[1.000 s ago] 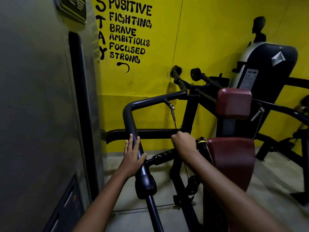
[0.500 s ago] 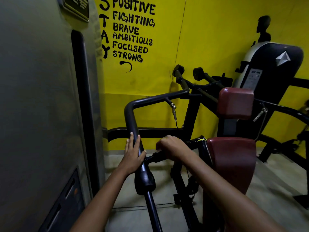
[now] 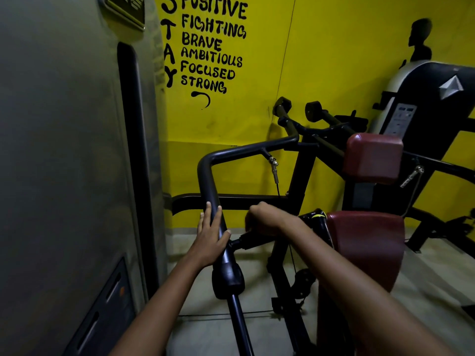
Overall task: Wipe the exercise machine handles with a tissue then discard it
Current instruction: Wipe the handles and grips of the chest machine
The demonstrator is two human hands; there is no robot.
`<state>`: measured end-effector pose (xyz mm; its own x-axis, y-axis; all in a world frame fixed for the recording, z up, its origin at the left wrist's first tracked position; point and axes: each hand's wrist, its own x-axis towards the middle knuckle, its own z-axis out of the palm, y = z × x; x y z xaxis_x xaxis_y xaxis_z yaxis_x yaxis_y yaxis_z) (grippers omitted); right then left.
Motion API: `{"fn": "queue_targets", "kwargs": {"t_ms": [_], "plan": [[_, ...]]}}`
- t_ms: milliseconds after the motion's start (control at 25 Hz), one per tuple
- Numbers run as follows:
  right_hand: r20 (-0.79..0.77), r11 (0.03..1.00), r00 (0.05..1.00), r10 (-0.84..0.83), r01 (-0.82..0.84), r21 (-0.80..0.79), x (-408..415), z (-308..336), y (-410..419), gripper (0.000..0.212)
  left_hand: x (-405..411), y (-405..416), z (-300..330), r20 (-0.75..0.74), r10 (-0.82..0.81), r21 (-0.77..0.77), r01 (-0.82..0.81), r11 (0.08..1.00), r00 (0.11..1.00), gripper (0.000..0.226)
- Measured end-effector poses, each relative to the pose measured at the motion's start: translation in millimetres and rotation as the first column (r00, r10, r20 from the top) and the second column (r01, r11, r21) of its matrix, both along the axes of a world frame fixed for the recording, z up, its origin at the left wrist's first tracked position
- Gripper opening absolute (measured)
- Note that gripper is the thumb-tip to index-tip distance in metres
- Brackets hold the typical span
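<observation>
here — left hand (image 3: 209,236) on smooth bent bar (image 3: 210,181)

My two arms come into view bare from the lower edge — no sleeve, cuff or fabric shows on either forearm. My left hand (image 3: 209,238) carries no ring, glove or band that I can see, and its wrist is plain as well. My right hand (image 3: 264,219) is bare too — no watch, bracelet or strap at the wrist. Dim light leaves the nails and finer detail too dark to tell.
</observation>
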<state>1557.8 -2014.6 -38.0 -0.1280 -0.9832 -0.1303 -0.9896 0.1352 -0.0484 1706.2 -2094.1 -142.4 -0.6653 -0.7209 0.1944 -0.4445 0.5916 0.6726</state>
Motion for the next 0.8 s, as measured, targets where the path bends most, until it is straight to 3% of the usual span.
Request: {"fn": "queue_targets", "kwargs": {"t_ms": [280,440,560,800], "plan": [[-0.279,0.949,0.915,-0.291,0.312,0.034,-64.6,44.4,36.7,0.026,0.2,1.3,-0.1,-0.006,-0.003,0.009,0.003,1.000,1.000,0.070],[-0.345,0.951,0.888,-0.304,0.306,-0.050,-54.5,38.9,42.2,0.023,-0.5,0.9,-0.3,-0.004,0.002,0.001,-0.002,1.000,1.000,0.070],[-0.304,0.971,0.923,-0.238,0.235,-0.045,-29.6,27.2,31.5,0.023,-0.2,0.7,-0.4,-0.004,0.005,-0.003,-0.005,1.000,1.000,0.070],[-0.053,0.999,0.997,-0.051,0.051,0.002,8.1,6.0,5.8,0.024,-0.2,0.5,-0.3,0.010,0.011,-0.010,-0.011,1.000,1.000,0.070]]}}
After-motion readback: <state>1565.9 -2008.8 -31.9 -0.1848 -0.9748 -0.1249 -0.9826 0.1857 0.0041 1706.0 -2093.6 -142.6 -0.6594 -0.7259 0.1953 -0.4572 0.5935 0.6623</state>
